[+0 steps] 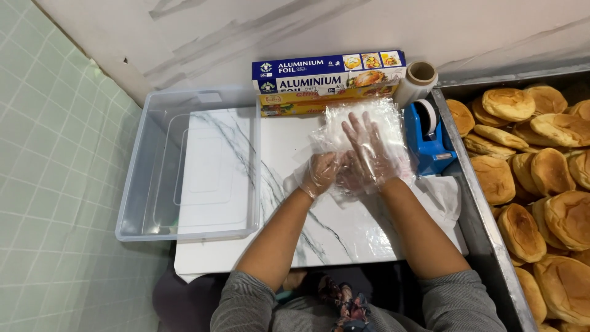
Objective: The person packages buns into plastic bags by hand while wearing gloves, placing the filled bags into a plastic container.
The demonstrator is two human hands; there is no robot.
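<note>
Marble-veined board [319,240] bears crinkly clear film [362,123] under spread right hand [369,150]; left hand [319,173] pinches it.

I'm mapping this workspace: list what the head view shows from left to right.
Green tiled floor → clear plastic tub → left hand → right hand → blue tape dispenser → metal tray holding buns.

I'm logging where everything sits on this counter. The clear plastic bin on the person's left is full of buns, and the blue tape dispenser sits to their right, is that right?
Not quite. In the head view the clear plastic bin on the left holds no buns; the buns lie in the metal tray on the right. The blue tape dispenser does sit to the right.
</note>
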